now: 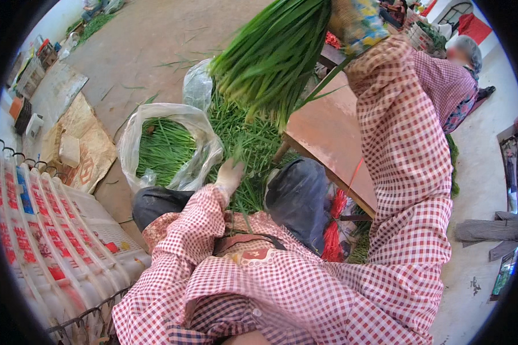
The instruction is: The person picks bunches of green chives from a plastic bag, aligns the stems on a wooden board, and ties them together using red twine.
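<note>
High in the view, my right hand [344, 24] is closed around a large bunch of garlic chives [276, 54], with the long green leaves hanging down and to the left. It wears a yellowish glove with a blue and yellow floral cuff. Lower down, my left hand [230, 175], in a pale glove, hovers over loose green leaves [250, 152] heaped on the floor between my knees. Its fingers are smeared by motion. Just left of it stands a clear plastic bag [130, 141], its mouth wide, holding cut chives [164, 150].
To the right is a low brown table [328, 129] with red plastic ties [335, 227] beneath its edge. White packages in a wire rack [52, 230] fill the lower left. Flattened cardboard [89, 144] lies beyond them. Another person [443, 80] sits bent over at the upper right.
</note>
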Available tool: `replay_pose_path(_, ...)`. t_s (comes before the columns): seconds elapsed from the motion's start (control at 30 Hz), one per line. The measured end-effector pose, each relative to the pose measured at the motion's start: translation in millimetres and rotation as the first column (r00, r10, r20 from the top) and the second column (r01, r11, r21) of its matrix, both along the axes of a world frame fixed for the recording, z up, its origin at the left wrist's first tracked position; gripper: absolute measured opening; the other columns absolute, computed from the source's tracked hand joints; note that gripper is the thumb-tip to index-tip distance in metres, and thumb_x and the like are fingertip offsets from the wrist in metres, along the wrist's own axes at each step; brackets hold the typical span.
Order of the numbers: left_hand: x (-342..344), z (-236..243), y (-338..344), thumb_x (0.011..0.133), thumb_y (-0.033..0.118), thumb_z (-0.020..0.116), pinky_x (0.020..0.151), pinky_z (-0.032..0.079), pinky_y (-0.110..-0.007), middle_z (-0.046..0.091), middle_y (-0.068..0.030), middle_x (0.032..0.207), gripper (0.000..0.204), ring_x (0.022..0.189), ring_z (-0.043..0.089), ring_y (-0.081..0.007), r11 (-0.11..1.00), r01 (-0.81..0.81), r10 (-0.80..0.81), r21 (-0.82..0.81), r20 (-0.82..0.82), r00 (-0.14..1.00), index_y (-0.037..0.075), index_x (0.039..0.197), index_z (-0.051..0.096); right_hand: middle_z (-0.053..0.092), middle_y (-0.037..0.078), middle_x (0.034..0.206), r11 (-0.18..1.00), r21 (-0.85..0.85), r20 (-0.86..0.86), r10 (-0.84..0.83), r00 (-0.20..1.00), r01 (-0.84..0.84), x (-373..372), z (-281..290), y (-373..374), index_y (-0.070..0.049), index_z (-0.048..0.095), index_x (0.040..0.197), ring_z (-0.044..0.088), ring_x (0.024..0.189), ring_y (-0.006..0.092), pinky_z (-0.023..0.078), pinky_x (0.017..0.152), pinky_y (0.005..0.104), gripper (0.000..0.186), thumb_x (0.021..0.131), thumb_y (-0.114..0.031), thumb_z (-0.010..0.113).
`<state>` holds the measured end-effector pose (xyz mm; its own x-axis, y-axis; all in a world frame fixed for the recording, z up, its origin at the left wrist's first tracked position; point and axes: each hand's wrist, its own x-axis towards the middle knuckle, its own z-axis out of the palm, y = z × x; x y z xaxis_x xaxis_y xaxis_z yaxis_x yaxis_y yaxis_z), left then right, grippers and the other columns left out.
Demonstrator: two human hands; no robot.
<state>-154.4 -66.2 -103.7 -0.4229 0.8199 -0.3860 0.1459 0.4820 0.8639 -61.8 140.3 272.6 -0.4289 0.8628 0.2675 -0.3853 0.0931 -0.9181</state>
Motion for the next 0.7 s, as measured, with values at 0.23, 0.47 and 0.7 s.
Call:
replay_pose_path(0.23,15.0,101.4,8.9,0.088,0.06,0.06,0.046,0.036,-0.026,0.055,0.0006,0.079,0.056,0.053,0.045,-0.0084,0.763,-0.327,-0.152,0.558,0.647,0.747,0.013,0.119,0.056,0.061,0.01,0.071,0.994,0.064,-0.095,0.1,0.991,-0.094,18.1,15.0,-1.9,-0.003,0.059,0.087,0.062,0.059,0.025,0.056,0.055,0.0391,0.011,0.081,-0.01,0.066)
replay_pose_path(0.47,1.5,119.4,49.0,0.09,0.059,0.057,0.056,0.043,-0.029,0.063,-0.0028,0.096,0.059,0.066,0.054,-0.0119,0.686,-0.419,-0.474,0.594,0.803,0.363,0.012,0.125,0.053,0.065,0.01,0.073,0.99,-0.11,-0.16,0.07,0.985,-0.089,39.8,-23.8,-5.0,-0.007,0.061,0.093,0.067,0.065,0.027,0.06,0.064,0.0429,0.018,0.078,-0.012,0.068)
replay_pose_path(0.7,2.7,75.3,15.2,0.095,0.028,0.06,0.044,0.033,-0.022,0.054,0.0061,0.068,0.026,0.049,0.044,-0.0051,0.915,-0.146,-0.079,0.377,0.52,0.85,0.008,0.111,0.063,0.066,0.01,0.072,0.998,0.06,-0.08,-0.002,0.997,0.007,68.2,-20.5,27.1,-0.004,0.063,0.085,0.066,0.062,0.0255,0.059,0.063,0.0391,0.013,0.08,-0.016,0.066)
